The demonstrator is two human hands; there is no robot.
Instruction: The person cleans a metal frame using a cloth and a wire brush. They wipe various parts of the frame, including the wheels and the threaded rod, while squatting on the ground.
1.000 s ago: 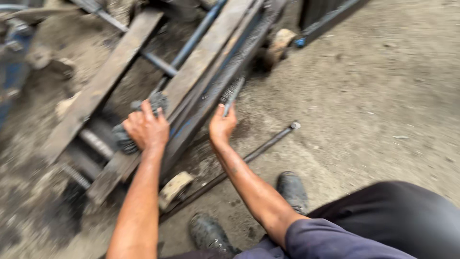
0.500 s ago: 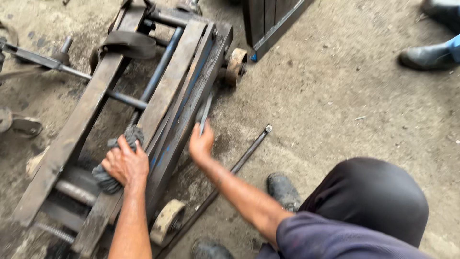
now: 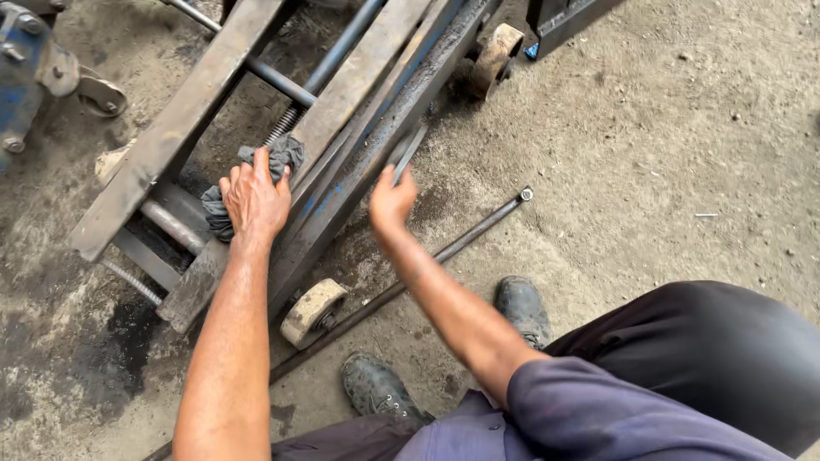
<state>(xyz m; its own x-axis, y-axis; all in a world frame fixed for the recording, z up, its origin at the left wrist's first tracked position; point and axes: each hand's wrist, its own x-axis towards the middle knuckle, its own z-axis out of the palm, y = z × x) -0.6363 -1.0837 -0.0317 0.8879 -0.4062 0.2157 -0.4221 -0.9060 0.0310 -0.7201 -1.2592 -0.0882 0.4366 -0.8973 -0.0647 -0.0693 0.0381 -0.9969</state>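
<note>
Head-camera view: the left hand (image 3: pixel 254 198) lies palm down with fingers spread flat on a crumpled dark grey cloth rag (image 3: pixel 275 159), pressing it against the rusty, grease-stained steel frame (image 3: pixel 359 85) rather than closing round it. The right hand (image 3: pixel 390 201) is curled shut on a thin grey metal tool (image 3: pixel 407 154), blurred, whose tip rests against the frame's long side rail. The rag sits between two flat bars, just beside a coil spring (image 3: pixel 279 126) on a blue rod. Soft and limp, the rag should bunch easily and is best gathered in the whole palm. The tool looks stiff and light, held at its lower end. The frame seems heavy and oily, likely slippery. A worn cream-coloured wheel (image 3: pixel 313 311) stands near the long thin steel rod (image 3: pixel 444 253) lying on the gritty concrete floor (image 3: pixel 666 154).
</note>
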